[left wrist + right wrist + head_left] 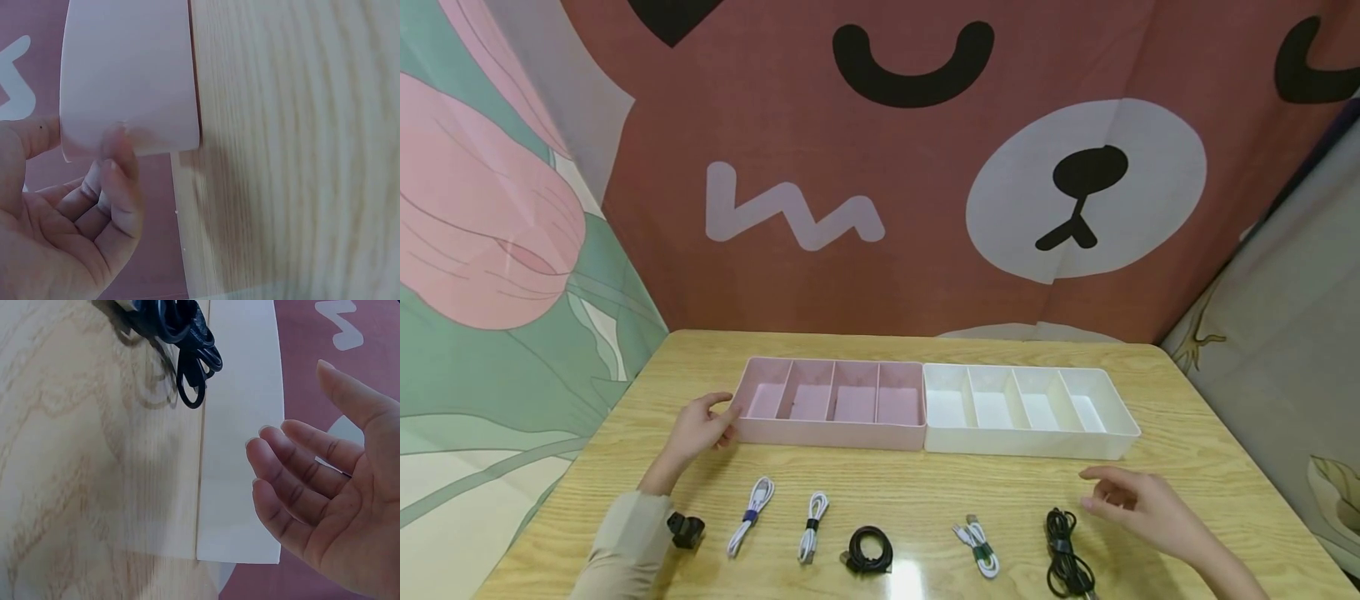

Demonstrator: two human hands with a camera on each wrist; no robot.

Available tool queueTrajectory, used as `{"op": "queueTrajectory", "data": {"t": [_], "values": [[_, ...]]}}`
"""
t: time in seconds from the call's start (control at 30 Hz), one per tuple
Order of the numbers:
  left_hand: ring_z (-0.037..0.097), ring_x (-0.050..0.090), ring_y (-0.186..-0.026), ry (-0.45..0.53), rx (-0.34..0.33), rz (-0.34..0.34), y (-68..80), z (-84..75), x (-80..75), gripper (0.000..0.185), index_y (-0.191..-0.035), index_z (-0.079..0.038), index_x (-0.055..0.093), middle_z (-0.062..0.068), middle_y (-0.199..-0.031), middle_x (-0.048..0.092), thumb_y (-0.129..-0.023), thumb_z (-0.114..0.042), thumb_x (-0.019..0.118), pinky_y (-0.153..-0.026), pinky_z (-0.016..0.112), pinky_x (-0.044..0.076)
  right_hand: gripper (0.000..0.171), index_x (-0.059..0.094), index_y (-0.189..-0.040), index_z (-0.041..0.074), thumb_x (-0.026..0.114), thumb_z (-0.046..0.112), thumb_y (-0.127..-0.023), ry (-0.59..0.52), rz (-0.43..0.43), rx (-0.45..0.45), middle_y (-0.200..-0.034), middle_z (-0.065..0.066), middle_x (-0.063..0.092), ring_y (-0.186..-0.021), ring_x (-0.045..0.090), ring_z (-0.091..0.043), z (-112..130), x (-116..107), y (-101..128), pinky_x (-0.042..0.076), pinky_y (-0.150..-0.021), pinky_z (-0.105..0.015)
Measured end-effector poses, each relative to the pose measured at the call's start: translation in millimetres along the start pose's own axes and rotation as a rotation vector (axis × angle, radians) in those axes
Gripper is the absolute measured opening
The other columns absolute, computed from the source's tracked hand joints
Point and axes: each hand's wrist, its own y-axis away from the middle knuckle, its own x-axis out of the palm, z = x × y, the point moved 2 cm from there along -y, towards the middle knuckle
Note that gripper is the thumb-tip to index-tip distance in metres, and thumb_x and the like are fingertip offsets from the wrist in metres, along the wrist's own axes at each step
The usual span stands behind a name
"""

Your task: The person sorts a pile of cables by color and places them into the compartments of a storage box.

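Note:
My left hand (698, 429) is at the left end of the pink divided box (831, 435). In the left wrist view, its thumb reaches over the rim and curled fingertips (119, 147) meet the outer end wall, pinching it. The white divided box (1026, 442) stands end to end with the pink one. My right hand (1146, 510) hovers empty in front of the white box's right end, fingers loosely bent and apart from it. Beside that hand lies a bundled black cable (1062, 550). Below my left hand sits a small black plug-like object (686, 531), partly behind the sleeve.
Along the table's front lie a white cable with a blue tie (751, 517), a white cable with a black tie (812, 527), a coiled black cable (868, 550) and a white cable with a green tie (978, 547). A printed cloth (925, 300) hangs behind the wooden table (1187, 408).

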Motion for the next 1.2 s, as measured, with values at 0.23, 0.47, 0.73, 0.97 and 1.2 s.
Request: {"op": "queueTrajectory", "data": {"t": [0.23,0.47,0.73,0.97,1.2], "values": [[0.024,0.062,-0.054,0.028,-0.024,0.045,-0.4,1.7,2.2,0.051,-0.124,0.015,0.041,0.011,-0.064,0.063,-0.094,-0.026,0.051,-0.050,0.034,0.052,0.032,0.058,-0.107,-0.010,0.064,0.012,-0.084,-0.058,0.071,0.017,-0.076,0.011,0.059,-0.061,0.055,-0.003,-2,1,1,0.045,-0.050,-0.023],[0.025,0.063,-0.057,0.105,-0.055,0.135,-0.2,3.9,3.7,0.051,-0.123,0.017,0.040,0.016,-0.069,0.064,-0.096,-0.026,0.044,-0.053,0.036,0.053,0.041,0.054,-0.110,-0.013,0.066,0.015,-0.083,-0.116,0.126,0.070,-0.088,-0.007,0.060,-0.070,0.058,-0.002,-10,5,4,0.048,-0.054,-0.024],[0.023,0.063,-0.059,0.192,-0.108,0.234,2.1,4.5,5.6,0.053,-0.130,0.018,0.026,0.016,-0.073,0.063,-0.099,-0.025,0.033,-0.055,0.037,0.053,0.042,0.051,-0.111,-0.017,0.065,0.011,-0.083,-0.199,0.175,0.050,-0.087,-0.005,0.062,-0.070,0.058,-0.004,-20,11,5,0.048,-0.055,-0.025],[0.024,0.063,-0.061,0.216,-0.144,0.273,2.8,4.4,6.9,0.047,-0.130,0.014,0.025,0.015,-0.074,0.063,-0.097,-0.019,0.028,-0.055,0.038,0.053,0.043,0.048,-0.115,-0.018,0.063,0.009,-0.085,-0.278,0.225,0.054,-0.080,0.005,0.061,-0.067,0.058,-0.007,-24,16,5,0.048,-0.054,-0.025],[0.024,0.063,-0.062,0.219,-0.140,0.277,2.8,5.1,7.5,0.047,-0.130,0.014,0.026,0.015,-0.075,0.063,-0.096,-0.018,0.027,-0.055,0.039,0.053,0.043,0.046,-0.114,-0.021,0.063,0.006,-0.084,-0.314,0.241,0.007,-0.075,0.006,0.061,-0.060,0.057,-0.008,-28,21,5,0.046,-0.050,-0.025]]}}
